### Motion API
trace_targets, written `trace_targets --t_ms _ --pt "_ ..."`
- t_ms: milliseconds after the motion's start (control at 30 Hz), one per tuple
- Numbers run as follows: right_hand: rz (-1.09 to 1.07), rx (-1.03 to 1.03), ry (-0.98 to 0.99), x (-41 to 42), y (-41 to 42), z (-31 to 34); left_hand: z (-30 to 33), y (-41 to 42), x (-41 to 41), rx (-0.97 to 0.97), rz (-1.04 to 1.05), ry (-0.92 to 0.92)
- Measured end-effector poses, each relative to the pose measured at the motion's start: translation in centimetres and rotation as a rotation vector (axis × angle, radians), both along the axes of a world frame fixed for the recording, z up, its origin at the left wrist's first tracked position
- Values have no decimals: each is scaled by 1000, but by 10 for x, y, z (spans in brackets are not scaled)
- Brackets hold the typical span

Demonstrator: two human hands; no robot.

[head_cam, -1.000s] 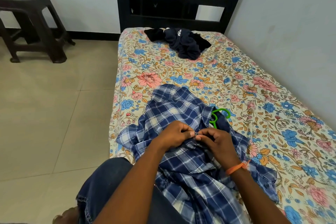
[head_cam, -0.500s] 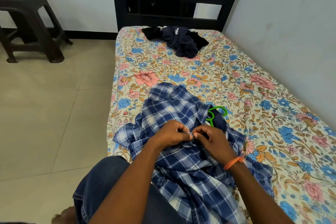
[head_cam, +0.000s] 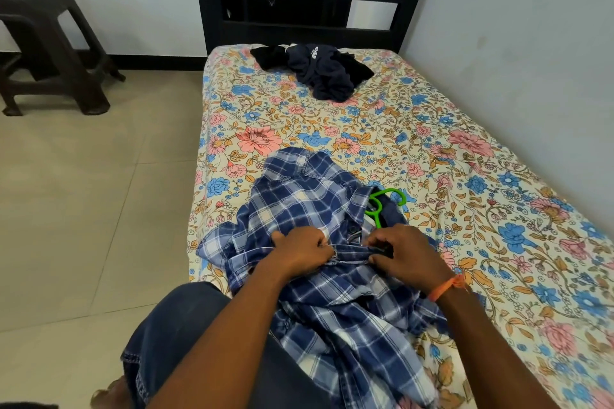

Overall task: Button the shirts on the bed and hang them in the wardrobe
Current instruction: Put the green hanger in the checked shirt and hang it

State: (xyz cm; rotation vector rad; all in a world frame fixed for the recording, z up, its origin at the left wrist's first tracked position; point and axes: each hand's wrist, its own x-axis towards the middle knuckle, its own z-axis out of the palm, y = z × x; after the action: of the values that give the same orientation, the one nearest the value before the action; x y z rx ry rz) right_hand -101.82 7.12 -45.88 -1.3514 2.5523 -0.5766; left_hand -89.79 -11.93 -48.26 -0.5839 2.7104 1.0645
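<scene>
A: What is new here?

B: A second ago the two hands were pressed close together at one spot on the shirt [head_cam: 309,206]. Now they are pulled apart. A strip of the shirt's front edge is stretched tight between them.

A: What does each hand hold?

B: The left hand [head_cam: 300,251], in the middle of the frame, has its fingers curled and pinches the cloth edge. The right hand [head_cam: 403,256], a bit to the right, is curled too and grips the other end of the strip.

A: So is a button done?

B: I think one may be. It looks like they are pulling the edge flat to find the next one. I cannot see a closed button for sure.

A: Where is the shirt?

B: On the bed [head_cam: 498,176], low in the middle of the frame, with its near part over the person's lap. A green hanger [head_cam: 382,201] pokes out just right of it.

A: Any more clothes?

B: A dark pile [head_cam: 319,71] lies at the top middle, far from the hands. It is not touched yet.

A: Any words to read?

B: The pile has a small white mark on it. It is too small to read. I see no other writing.
</scene>
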Motion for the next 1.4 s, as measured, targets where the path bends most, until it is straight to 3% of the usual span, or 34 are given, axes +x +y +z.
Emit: trace_targets --t_ms 67,133,333,467,600,800,1000,1200,1400 --pt "-9 -43 155 -1 4 5 2 3 0 -121 -34 25" --pt "-20 -78 184 1 6 9 6 5 -1 -233 -54 44" --pt "-46 -94 -1 4 13 16 15 13 -22 -237 53 332" --pt "-237 -218 -180 1 17 13 11 28 -53 -377 81 224" --pt "-279 -213 -173 -3 23 8 -13 34 -59 -448 113 194" --pt "-295 -249 -66 -2 24 -10 -31 29 -62 -296 105 357" --pt "-144 -225 -10 6 9 -15 -31 28 -66 -249 147 339" --pt "-137 -298 105 9 0 -19 -16 32 -62 293 335 445" --pt "-187 -287 335 14 -12 -19 -2 33 -51 491 209 358"
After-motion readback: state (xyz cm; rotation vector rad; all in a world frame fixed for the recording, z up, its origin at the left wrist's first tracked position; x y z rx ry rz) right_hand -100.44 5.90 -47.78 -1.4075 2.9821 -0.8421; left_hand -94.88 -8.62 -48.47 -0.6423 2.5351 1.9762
